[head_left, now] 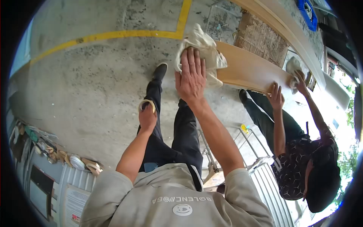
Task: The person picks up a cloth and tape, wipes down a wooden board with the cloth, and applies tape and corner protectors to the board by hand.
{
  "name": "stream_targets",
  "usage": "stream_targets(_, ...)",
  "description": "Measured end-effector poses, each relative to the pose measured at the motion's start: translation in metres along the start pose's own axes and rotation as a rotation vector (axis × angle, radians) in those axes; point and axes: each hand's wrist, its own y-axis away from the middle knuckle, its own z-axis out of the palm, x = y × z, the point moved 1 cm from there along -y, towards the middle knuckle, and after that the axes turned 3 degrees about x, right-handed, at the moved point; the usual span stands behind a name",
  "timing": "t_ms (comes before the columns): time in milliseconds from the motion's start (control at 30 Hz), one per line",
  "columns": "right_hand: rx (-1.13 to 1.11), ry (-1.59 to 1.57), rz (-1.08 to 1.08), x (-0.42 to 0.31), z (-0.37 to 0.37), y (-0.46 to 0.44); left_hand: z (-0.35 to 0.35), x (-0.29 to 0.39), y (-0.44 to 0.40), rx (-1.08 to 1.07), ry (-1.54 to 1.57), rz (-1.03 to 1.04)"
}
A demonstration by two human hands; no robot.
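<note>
**Steep view down from the head**

The camera sits on the wearer's head, facing forward and sharply down. Nearest the lens is the shirt (124, 204), across the bottom; beyond it come the left hand (148, 116), the right hand (192, 77) and the floor (94, 79). The board (245, 66) shows from above — near end at upper middle, long edges running right towards a co-worker (293, 166). The wide view bends straight lines — its corners are black.

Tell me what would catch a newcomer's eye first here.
The pale cloth under the person's right hand, at the left end of a wooden board, likely stands out first. Next come the bright yellow floor line, upper left, and the tape-like ring in the left hand.
</note>
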Motion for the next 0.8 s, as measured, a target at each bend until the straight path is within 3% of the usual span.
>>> stream_targets(67,-0.05,0.008,-0.055,0.019,-0.01,-0.006,0.002,0.004,-0.012,0.132,0.018,0.115)
stream_targets(100,-0.066,-0.001,-0.059,0.039,-0.015,-0.009,-0.012,0.012,-0.017,0.086,0.038,0.08)
stream_targets(133,0.06,0.019,-0.011,0.073,-0.018,-0.006,-0.006,0.014,-0.016,0.081,0.041,0.071)
stream_targets(200,0.216,0.353,-0.018,0.144,-0.034,0.002,0.004,0.006,-0.011,0.031,0.021,-0.145)
stream_targets(267,0.369,0.274,0.504,0.161,-0.049,-0.003,0.009,0.003,-0.011,0.028,0.014,-0.157)
stream_targets(400,0.251,0.169,0.166,0.082,-0.012,0.011,0.018,0.001,-0.01,0.064,0.137,-0.223)
stream_targets(467,0.14,0.001,0.128,0.011,0.008,0.002,0.033,-0.005,-0.009,0.107,-0.02,-0.168)
stream_targets(500,0.086,-0.025,0.155,-0.01,0.014,-0.004,0.026,0.0,-0.015,-0.001,-0.004,-0.32)
stream_targets(533,0.088,-0.066,0.173,-0.017,0.017,-0.011,0.042,-0.012,-0.009,0.119,-0.101,-0.196)
stream_targets(600,0.142,-0.133,0.159,-0.018,0.02,-0.017,0.048,-0.02,-0.016,0.094,0.021,-0.073)
stream_targets(700,0.201,-0.209,0.1,-0.015,0.016,-0.014,0.022,-0.006,-0.022,-0.012,0.032,-0.269)
stream_targets(800,0.27,-0.095,0.105,-0.022,0.021,-0.01,0.006,0.005,-0.025,-0.002,0.133,-0.166)
